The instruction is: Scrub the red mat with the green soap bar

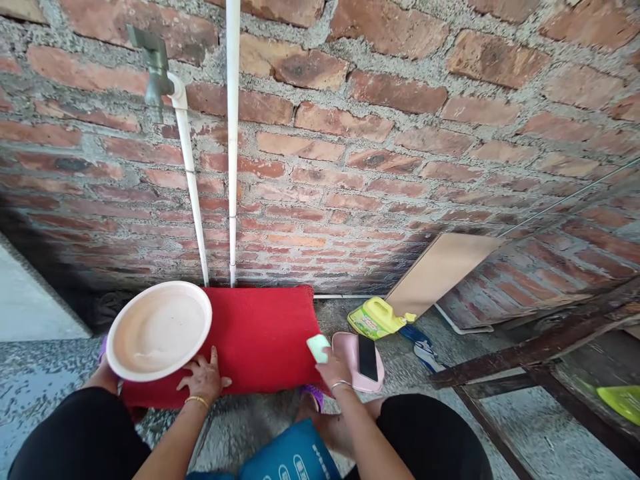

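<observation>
My left hand [204,380] rests on the red cloth [265,340] with its fingers spread, close to the rim of a pale pink basin [115,360]. The basin stands over the cloth's left end; whether it holds water I cannot make out clearly. In my right hand [336,368] is a pale green bar of soap [318,347], held above the cloth's right edge. Just beside that hand lies a pink plastic tray or seat [345,342], bearing a flat black thing like a phone [367,357].
A yellow detergent jug [373,319] and blue slippers [425,350] are on the floor at right, by a leaning board [445,270]. Farther right stands a dark wooden frame [500,343]. A tap [156,73] and white pipes [233,167] run along the brick wall. A blue bag [290,457] lies between my legs.
</observation>
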`<action>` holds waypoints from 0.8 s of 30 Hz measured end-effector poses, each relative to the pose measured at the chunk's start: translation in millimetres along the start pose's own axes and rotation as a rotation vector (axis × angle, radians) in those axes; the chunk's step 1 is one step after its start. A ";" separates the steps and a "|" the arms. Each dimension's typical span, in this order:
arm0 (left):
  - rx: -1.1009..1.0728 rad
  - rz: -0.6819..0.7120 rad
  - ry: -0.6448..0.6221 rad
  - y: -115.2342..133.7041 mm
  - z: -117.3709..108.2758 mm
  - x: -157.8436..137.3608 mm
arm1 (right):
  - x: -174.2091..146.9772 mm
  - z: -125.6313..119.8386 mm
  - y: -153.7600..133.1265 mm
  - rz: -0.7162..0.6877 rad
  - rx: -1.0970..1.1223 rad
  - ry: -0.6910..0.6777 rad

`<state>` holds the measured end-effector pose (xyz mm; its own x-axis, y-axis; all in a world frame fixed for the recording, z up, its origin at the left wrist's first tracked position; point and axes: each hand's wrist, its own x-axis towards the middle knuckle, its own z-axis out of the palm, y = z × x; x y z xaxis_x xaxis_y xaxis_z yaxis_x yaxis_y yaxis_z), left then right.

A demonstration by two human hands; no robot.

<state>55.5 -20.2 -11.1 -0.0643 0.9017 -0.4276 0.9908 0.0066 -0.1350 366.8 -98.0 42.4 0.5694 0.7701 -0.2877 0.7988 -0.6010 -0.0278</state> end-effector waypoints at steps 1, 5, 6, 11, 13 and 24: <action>0.000 -0.002 0.001 0.2 -0.1 0.3 | 4.0 -7.7 14.4 0.109 -0.020 0.006; 0.010 -0.006 -0.005 -0.5 -0.1 0.7 | -5.3 -12.8 3.6 0.075 0.021 0.008; 0.012 -0.002 -0.005 -1.0 -0.1 0.6 | -13.3 -7.5 -13.7 -0.026 0.054 -0.009; 0.017 0.014 0.004 -3.1 -1.1 -0.1 | -57.6 26.7 -98.9 -0.574 0.122 -0.185; 0.014 0.017 -0.003 -3.7 -2.4 -0.4 | -62.2 27.8 -100.9 -0.625 0.086 -0.208; -0.048 0.038 -0.041 -4.8 -7.4 0.1 | -29.0 -23.7 -11.1 -0.185 -0.079 -0.162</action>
<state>51.5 -16.9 -3.8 -0.0301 0.8832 -0.4680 0.9972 -0.0057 -0.0749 346.0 -108.6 73.8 0.3788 0.8173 -0.4342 0.9028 -0.4296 -0.0212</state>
